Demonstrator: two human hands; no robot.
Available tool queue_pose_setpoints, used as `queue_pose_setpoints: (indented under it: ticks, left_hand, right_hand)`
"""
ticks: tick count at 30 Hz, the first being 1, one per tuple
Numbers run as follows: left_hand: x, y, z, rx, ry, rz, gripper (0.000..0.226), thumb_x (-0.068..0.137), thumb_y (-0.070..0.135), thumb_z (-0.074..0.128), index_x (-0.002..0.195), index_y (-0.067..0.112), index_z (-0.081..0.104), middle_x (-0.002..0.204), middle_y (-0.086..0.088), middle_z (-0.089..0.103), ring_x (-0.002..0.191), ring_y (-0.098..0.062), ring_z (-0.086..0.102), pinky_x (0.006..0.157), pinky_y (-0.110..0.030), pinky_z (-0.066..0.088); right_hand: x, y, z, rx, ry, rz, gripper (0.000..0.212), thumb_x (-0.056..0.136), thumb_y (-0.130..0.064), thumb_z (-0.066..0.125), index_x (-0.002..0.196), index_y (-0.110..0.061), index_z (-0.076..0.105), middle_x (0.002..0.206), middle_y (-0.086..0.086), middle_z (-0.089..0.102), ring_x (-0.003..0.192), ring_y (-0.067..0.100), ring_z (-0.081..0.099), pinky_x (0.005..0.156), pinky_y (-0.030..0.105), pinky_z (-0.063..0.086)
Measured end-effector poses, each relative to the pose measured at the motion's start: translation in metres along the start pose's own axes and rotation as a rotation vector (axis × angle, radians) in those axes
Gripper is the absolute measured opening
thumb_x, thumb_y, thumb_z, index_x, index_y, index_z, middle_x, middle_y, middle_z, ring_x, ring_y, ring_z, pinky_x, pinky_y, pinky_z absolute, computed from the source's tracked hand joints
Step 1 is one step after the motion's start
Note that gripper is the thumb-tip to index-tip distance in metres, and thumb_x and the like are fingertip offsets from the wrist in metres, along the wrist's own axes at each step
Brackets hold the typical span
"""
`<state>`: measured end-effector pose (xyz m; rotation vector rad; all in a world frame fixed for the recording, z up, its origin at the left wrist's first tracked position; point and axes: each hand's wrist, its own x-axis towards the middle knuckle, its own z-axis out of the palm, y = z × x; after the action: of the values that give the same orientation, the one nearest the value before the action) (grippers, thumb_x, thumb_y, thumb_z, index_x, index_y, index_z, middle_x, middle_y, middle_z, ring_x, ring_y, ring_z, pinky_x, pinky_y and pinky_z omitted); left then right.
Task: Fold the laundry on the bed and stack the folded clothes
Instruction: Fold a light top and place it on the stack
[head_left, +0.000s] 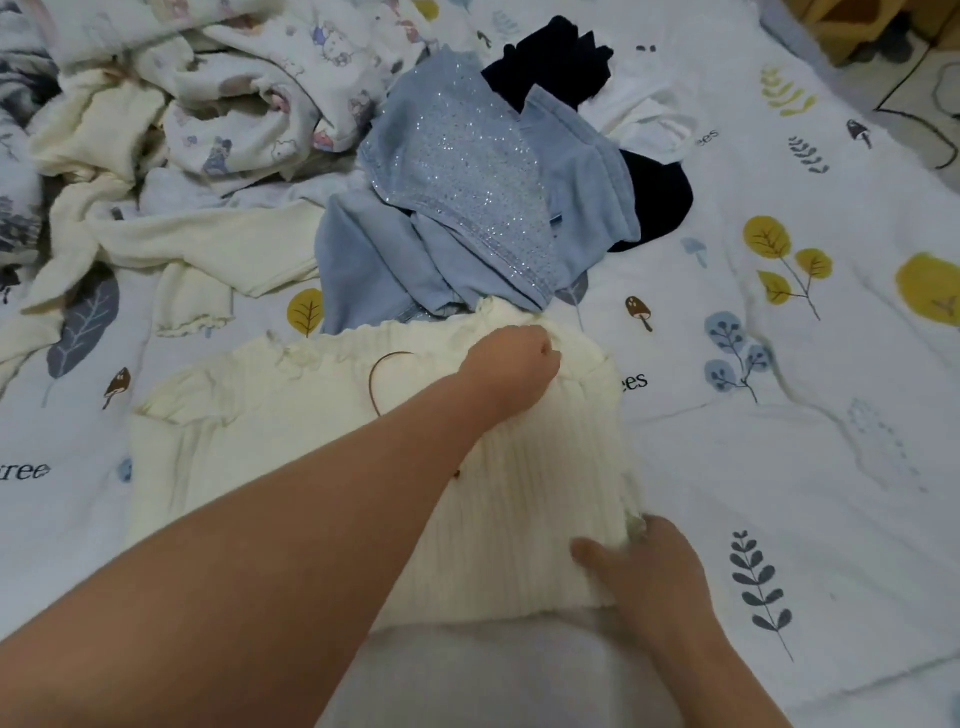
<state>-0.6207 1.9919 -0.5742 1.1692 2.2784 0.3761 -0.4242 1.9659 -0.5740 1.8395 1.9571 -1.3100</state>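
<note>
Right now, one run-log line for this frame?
fold cream top | left hand grips far edge | right hand pinches near corner | blue clothes unfolded

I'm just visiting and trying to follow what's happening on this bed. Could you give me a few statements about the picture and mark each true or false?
1. Both hands are on the cream ribbed garment. True: the left hand has its grip on the far right corner, and the right hand holds the near right edge.
2. The light blue sparkly garment is neatly folded. False: it lies crumpled beyond the cream one.
3. A dark navy garment lies partly under the blue one. True.
4. The bedsheet is plain white. False: it is printed with leaves and mushrooms.
5. The cartoon-print fabric lies at the far right. False: it is bunched at the far left.
</note>
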Motion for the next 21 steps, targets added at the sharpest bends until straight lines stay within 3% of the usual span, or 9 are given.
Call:
queue_pose_setpoints:
  ticks: [2, 4, 6, 8, 11, 14, 17, 19, 21]
  left_hand:
    - [0.009, 0.013, 0.004, 0.013, -0.085, -0.068, 0.047, 0.099, 0.038, 0.035, 0.121, 0.001, 0.055, 0.122, -0.015, 0.057, 0.115, -0.028, 0.05, 0.087, -0.029, 0.036]
    - [0.013, 0.022, 0.005, 0.025, -0.147, -0.115, 0.063, 0.098, 0.051, 0.03, 0.13, 0.0, 0.049, 0.135, -0.016, 0.05, 0.124, -0.029, 0.046, 0.099, -0.032, 0.034]
    - [0.015, 0.026, 0.006, -0.005, -0.18, -0.143, 0.074, 0.092, 0.062, 0.033, 0.132, 0.001, 0.047, 0.136, -0.015, 0.05, 0.123, -0.029, 0.047, 0.096, -0.031, 0.036]
    - [0.015, 0.03, 0.007, -0.014, -0.202, -0.149, 0.082, 0.085, 0.07, 0.039, 0.132, 0.003, 0.047, 0.135, -0.014, 0.051, 0.122, -0.028, 0.049, 0.093, -0.031, 0.036]
    - [0.012, 0.036, 0.01, 0.013, -0.236, -0.159, 0.096, 0.073, 0.072, 0.056, 0.136, 0.002, 0.039, 0.137, -0.013, 0.048, 0.125, -0.027, 0.046, 0.1, -0.032, 0.037]
    - [0.006, 0.036, 0.009, 0.085, -0.252, -0.154, 0.091, 0.068, 0.047, 0.076, 0.134, 0.003, 0.033, 0.128, -0.01, 0.05, 0.116, -0.027, 0.051, 0.085, -0.03, 0.043]
    - [-0.003, 0.023, -0.003, 0.043, -0.217, -0.069, 0.07, 0.075, 0.015, 0.072, 0.134, 0.006, 0.035, 0.129, -0.01, 0.05, 0.114, -0.025, 0.05, 0.08, -0.024, 0.039]
    - [-0.014, 0.005, -0.021, -0.173, -0.186, -0.023, 0.065, 0.076, 0.006, 0.069, 0.134, 0.012, 0.041, 0.125, -0.005, 0.052, 0.108, -0.02, 0.05, 0.075, -0.013, 0.036]
    - [-0.03, -0.017, -0.044, -0.462, -0.125, -0.019, 0.053, 0.075, -0.003, 0.068, 0.121, 0.02, 0.051, 0.108, -0.003, 0.059, 0.091, -0.015, 0.052, 0.062, -0.011, 0.04]
  right_hand:
    - [-0.001, -0.003, 0.0, 0.126, -0.023, -0.028, 0.012, 0.072, -0.017, 0.071, 0.076, -0.01, 0.063, 0.076, 0.004, 0.066, 0.076, 0.023, 0.063, 0.07, 0.032, 0.051]
    - [-0.007, -0.005, 0.003, 0.211, -0.01, -0.068, 0.012, 0.071, -0.01, 0.067, 0.067, -0.015, 0.057, 0.069, 0.001, 0.061, 0.067, 0.019, 0.058, 0.053, 0.021, 0.046]
    - [-0.014, -0.009, 0.01, 0.266, 0.009, -0.115, 0.012, 0.072, -0.007, 0.062, 0.077, -0.016, 0.056, 0.082, 0.003, 0.058, 0.07, 0.016, 0.055, 0.048, 0.014, 0.038]
    - [-0.025, -0.015, 0.015, 0.271, 0.012, -0.193, 0.022, 0.072, -0.005, 0.059, 0.09, -0.017, 0.054, 0.092, 0.003, 0.059, 0.078, 0.019, 0.054, 0.062, 0.022, 0.041]
    - [-0.039, -0.026, 0.02, 0.162, 0.025, -0.351, 0.04, 0.075, -0.006, 0.056, 0.111, -0.024, 0.052, 0.088, -0.008, 0.06, 0.081, 0.02, 0.056, 0.068, 0.024, 0.038]
    - [-0.055, -0.042, 0.019, -0.048, 0.061, -0.522, 0.046, 0.081, -0.014, 0.052, 0.122, -0.032, 0.041, 0.097, -0.008, 0.056, 0.087, 0.019, 0.054, 0.063, 0.02, 0.025]
    - [-0.067, -0.056, 0.022, -0.15, 0.047, -0.639, 0.048, 0.083, -0.016, 0.053, 0.126, -0.03, 0.037, 0.104, -0.012, 0.052, 0.094, 0.015, 0.054, 0.062, 0.02, 0.023]
    - [-0.076, -0.065, 0.029, -0.256, 0.104, -0.716, 0.055, 0.064, -0.016, 0.073, 0.115, -0.024, 0.055, 0.091, -0.011, 0.058, 0.079, 0.013, 0.06, 0.051, 0.018, 0.027]
    - [-0.087, -0.073, 0.034, -0.277, 0.15, -0.735, 0.064, 0.026, -0.014, 0.086, 0.088, -0.02, 0.071, 0.066, -0.009, 0.062, 0.05, 0.011, 0.059, 0.038, 0.014, 0.03]
